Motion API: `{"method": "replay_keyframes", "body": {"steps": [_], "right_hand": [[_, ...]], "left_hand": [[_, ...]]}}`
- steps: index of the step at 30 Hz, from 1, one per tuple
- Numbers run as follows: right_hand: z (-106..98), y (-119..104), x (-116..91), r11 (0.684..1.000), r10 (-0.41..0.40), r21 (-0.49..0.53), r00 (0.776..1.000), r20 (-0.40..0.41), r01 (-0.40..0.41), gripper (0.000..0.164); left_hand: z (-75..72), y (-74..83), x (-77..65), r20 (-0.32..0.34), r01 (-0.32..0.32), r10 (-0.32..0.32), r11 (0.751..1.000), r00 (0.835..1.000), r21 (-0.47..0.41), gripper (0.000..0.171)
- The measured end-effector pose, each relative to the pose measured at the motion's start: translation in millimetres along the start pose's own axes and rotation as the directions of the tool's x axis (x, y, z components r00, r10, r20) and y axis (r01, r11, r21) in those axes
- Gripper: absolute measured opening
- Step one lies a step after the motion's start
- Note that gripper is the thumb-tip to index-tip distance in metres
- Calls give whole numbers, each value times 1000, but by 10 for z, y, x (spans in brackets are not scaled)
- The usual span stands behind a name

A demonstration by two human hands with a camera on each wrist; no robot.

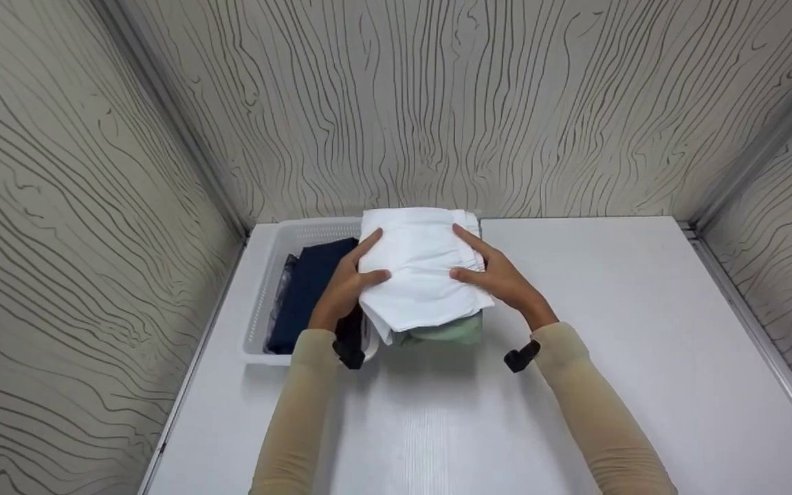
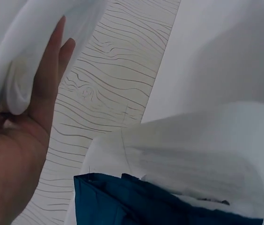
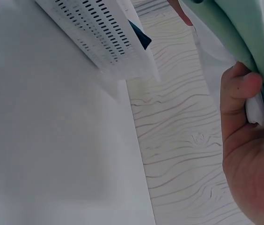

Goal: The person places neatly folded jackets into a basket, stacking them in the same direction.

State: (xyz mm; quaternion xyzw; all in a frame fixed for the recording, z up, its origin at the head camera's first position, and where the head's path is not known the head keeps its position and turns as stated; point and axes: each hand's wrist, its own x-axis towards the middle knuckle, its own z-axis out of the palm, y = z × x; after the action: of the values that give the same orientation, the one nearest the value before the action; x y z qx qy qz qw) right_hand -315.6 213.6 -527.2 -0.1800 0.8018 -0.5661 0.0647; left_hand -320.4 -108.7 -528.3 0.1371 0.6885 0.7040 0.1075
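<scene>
Between my two hands is a folded white cloth garment (image 1: 416, 268), with gathers along its right edge. A folded light green cloth (image 1: 454, 331) shows beneath it, and the right wrist view shows the green layers (image 3: 249, 33) against the white. My left hand (image 1: 349, 282) grips the left side, thumb on top; in the left wrist view that hand (image 2: 17, 150) has its fingers under a white fold. My right hand (image 1: 506, 278) grips the gathered side; in the right wrist view its fingers (image 3: 237, 93) curl round the edge of the layers.
A white plastic basket (image 1: 253, 330) with slotted walls stands at the left, partly behind the held cloth. Inside lies folded navy cloth (image 1: 317, 292) beside a dark patterned piece (image 1: 282, 289). Wood-grain patterned panels (image 1: 437, 103) enclose the white table (image 1: 616, 289) at the back and sides.
</scene>
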Motion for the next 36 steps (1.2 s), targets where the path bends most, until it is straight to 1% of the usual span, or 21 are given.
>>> {"method": "replay_keyframes", "body": {"steps": [7, 13, 19, 21, 26, 31, 34, 36], "right_hand": [[230, -69, 133, 1000, -6, 0, 1000, 15, 6, 89], [415, -104, 234, 1000, -8, 3, 1000, 23, 8, 90], [584, -150, 341, 1000, -9, 13, 1000, 29, 9, 91], [633, -157, 376, 1000, -10, 18, 999, 35, 9, 90], [754, -164, 460, 999, -37, 19, 997, 61, 36, 88], [871, -210, 532, 999, -48, 13, 996, 72, 47, 89], [946, -248, 575, 999, -47, 4, 996, 82, 47, 89], [997, -270, 604, 999, -45, -5, 995, 85, 46, 89]], "left_hand": [[-226, -3, -88, -27, 19, -20, 1000, 999, -13, 90], [-414, 19, -150, -55, 48, -48, 999, 997, 4, 89], [-590, 34, -195, -72, 56, -56, 998, 996, -2, 89], [-641, 33, -213, -77, 66, -67, 998, 995, -18, 90], [-778, 43, -267, -89, 99, -100, 995, 991, -20, 89], [-901, 68, -311, -106, 104, -104, 995, 989, -6, 88], [-969, 75, -335, -127, 121, -118, 993, 985, 14, 87], [-1016, 72, -344, -151, 141, -135, 990, 979, 30, 87]]}}
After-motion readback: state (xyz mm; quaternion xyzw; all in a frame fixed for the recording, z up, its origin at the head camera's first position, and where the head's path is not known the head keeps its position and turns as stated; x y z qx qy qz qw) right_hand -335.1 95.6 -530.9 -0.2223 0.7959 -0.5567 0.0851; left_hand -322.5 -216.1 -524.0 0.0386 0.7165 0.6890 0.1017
